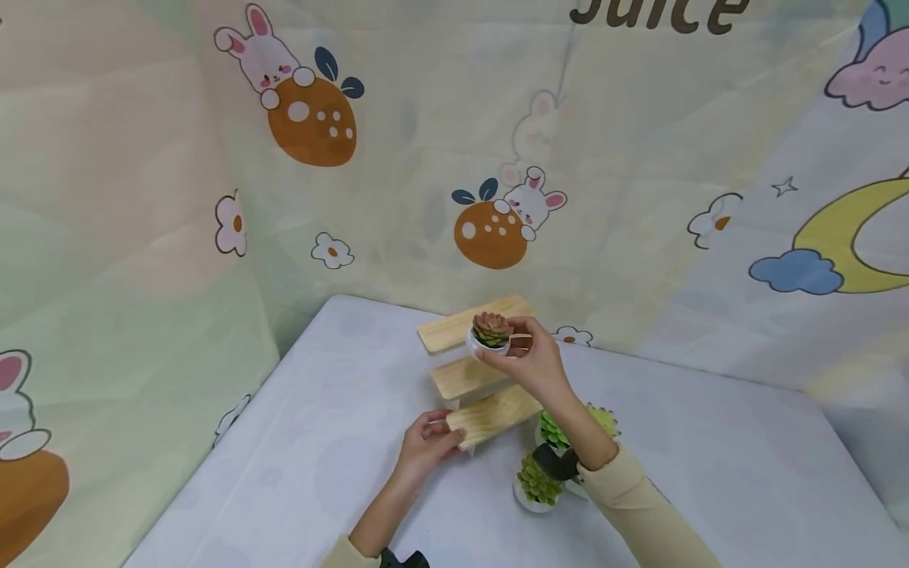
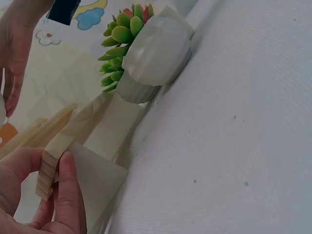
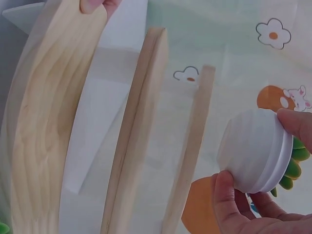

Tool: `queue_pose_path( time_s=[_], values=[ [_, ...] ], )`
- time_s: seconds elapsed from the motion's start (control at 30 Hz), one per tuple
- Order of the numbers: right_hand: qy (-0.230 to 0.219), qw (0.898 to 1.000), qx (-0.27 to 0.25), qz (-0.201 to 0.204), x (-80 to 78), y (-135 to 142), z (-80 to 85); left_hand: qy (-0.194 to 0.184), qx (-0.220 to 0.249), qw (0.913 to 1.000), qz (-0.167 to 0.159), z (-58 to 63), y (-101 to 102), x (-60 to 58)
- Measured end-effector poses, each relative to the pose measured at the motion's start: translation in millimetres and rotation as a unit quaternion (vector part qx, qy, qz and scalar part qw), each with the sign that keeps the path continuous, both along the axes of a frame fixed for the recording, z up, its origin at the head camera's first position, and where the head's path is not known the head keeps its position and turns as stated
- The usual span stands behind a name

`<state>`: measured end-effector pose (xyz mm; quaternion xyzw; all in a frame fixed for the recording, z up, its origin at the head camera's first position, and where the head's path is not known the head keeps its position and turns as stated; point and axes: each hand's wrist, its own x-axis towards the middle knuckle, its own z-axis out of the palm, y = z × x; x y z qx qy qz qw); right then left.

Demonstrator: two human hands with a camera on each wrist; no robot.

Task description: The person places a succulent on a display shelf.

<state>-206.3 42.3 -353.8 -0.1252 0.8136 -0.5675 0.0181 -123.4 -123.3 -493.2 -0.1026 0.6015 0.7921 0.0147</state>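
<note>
The biggest thing here is the cartoon backdrop (image 1: 625,142), which is hanging behind everything, with a white table (image 1: 270,489) stretching out in front of it. A wooden shelf (image 1: 465,380) is standing on the table, its three pale boards stepping upward. It's looking stiff and probably fairly light, so I'm guessing it's needing a steadying grip at a board end. Some green potted plants (image 1: 540,480) are sitting close together right of the shelf, partly behind the right forearm (image 1: 584,435).

The left hand (image 1: 426,443) is pinching the near left end of the lowest board (image 1: 490,418), closing only as far as the wood is letting it. The right hand (image 1: 536,359) is holding a reddish potted plant (image 1: 491,330) by its white pot (image 3: 253,151), fingers opening just as wide as the pot and pressing on opposite sides. That plant is hanging in the air by the top board (image 1: 440,335), and the right wrist view is showing a gap between them.

The pot's looking hard and smooth, so I'm figuring light but a bit slippery, maybe chippable (can't tell the material). The leaves (image 1: 491,322) are looking like the delicate bit, so gripping the pot wall is making most sense
</note>
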Motion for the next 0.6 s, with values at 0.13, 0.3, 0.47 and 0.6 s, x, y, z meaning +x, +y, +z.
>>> queue_pose_path(
  time_s=[0.13, 0.3, 0.47, 0.6],
  values=[
    [0.004, 1.000, -0.005, -0.002, -5.3, -8, 0.3, -0.005, -0.003, 1.0000, -0.002, -1.3, -1, 0.9],
    [0.012, 1.000, 0.003, -0.004, -12.2, -18, 3.6, -0.005, -0.005, 1.0000, -0.005, -2.0, -3, 0.8],
    [0.013, 1.000, 0.014, -0.005, -19.2, -25, 4.8, -0.003, -0.007, 1.0000, -0.003, -1.6, -3, 0.6],
    [0.023, 1.000, 0.019, -0.010, -25.5, -29, 4.0, -0.001, -0.004, 1.0000, -0.005, -1.0, -2, 0.3]
  ],
)
